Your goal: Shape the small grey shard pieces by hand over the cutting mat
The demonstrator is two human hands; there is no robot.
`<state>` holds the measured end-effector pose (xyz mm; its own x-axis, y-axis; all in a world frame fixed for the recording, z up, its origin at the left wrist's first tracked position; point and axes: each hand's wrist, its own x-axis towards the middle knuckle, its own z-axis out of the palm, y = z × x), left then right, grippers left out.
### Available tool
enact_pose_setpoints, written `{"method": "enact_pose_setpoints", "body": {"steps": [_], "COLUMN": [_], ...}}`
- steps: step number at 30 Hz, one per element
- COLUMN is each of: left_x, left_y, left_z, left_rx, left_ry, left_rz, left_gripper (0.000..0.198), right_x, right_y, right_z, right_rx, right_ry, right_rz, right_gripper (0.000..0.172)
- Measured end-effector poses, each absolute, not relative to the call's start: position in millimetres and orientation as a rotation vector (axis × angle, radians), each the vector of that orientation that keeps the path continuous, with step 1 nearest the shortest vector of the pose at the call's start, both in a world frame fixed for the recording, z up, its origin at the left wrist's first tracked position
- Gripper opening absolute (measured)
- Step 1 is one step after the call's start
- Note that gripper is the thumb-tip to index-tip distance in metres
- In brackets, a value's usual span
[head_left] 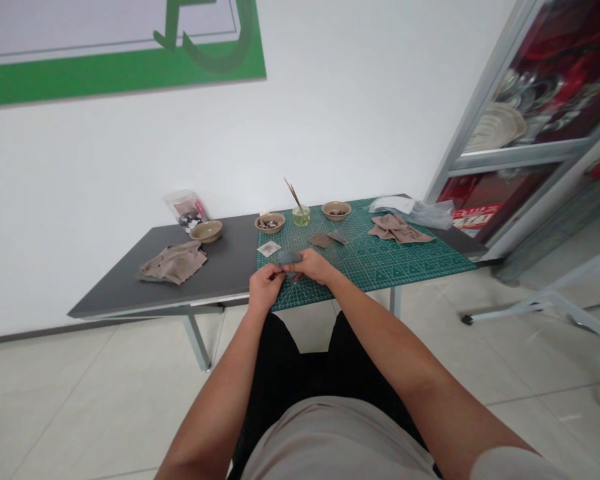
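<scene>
A small grey scrap point(290, 260) is pinched between the left hand point(266, 287) and right hand point(311, 265), fingers curled and pressed together just above a green cutting mat point(380, 267), both forearms reaching forward from the near side. A white card point(269, 249) lies just beyond, with two tan bowls point(336, 211) and crumpled tan cloth point(400, 230) farther along the grey tabletop point(215, 267).

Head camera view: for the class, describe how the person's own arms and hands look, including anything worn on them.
The left hand and right hand are bare, with no gloves, and no watch or band shows at either wrist. The forearms are uncovered down from a short, pale beige T-shirt sleeve. Black trousers or shorts show below.
</scene>
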<state>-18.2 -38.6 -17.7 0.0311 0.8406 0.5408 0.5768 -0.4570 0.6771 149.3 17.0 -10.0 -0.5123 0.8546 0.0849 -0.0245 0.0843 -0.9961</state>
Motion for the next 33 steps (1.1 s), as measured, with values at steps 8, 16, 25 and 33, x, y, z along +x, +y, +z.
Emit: {"method": "enact_pose_setpoints", "body": {"steps": [8,16,25,33], "left_x": [-19.1,-19.5,-21.2,-20.3], "left_y": [-37.7,-37.7,-38.1,-37.1], "left_z": [-18.3,-16.3,-14.3,-14.0], "left_rx": [1.992,2.033,1.868,2.025], "left_ry": [1.480,1.465,1.465,1.500], "left_rz": [1.368,1.329,1.325,1.233], "left_gripper": [0.012,0.012,0.009,0.012], "right_x": [148.8,149.4,150.0,150.8], "right_y": [17.4,16.9,16.9,14.2], "right_z": [-10.5,-9.0,-6.8,-7.1], "right_rx": [-0.827,-0.849,-0.778,-0.938], "right_ry": [-1.653,-1.741,-1.676,-1.823], "right_rz": [1.491,1.430,1.521,1.322], "right_gripper": [0.044,0.039,0.044,0.036]}}
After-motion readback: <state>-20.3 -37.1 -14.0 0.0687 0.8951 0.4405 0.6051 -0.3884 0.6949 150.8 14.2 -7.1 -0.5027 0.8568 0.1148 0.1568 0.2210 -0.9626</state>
